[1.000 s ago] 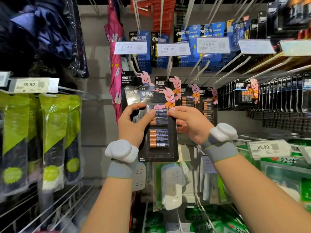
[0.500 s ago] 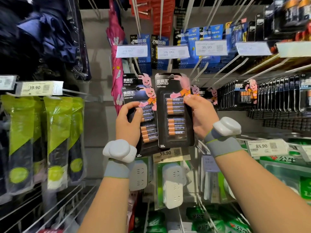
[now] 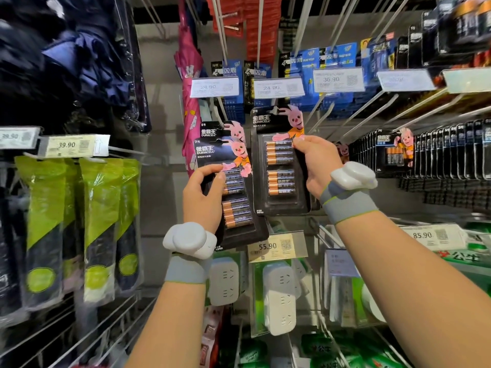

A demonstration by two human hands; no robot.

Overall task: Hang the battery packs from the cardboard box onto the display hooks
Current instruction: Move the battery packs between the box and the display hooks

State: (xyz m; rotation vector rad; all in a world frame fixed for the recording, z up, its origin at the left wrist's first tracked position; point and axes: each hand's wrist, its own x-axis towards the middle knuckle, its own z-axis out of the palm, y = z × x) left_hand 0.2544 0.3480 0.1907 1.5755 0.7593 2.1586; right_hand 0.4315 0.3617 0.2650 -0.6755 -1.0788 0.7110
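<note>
My right hand grips one black battery pack by its right edge and holds it upright, its hang hole near the end of a bare display hook. In my left hand a small stack of battery packs is held by its left edge, lower and to the left, the front pack tilted. Both packs show copper-topped batteries and a pink rabbit. The cardboard box is out of sight.
A full row of black battery packs hangs to the right. Blue battery packs and price tags hang above. Green-packaged items hang at left, white power strips below, with a 55.90 tag.
My right hand has drawn one pack off the stack and carried it up and to the right toward the hook. The left hand keeps the remaining packs and has moved slightly left.
</note>
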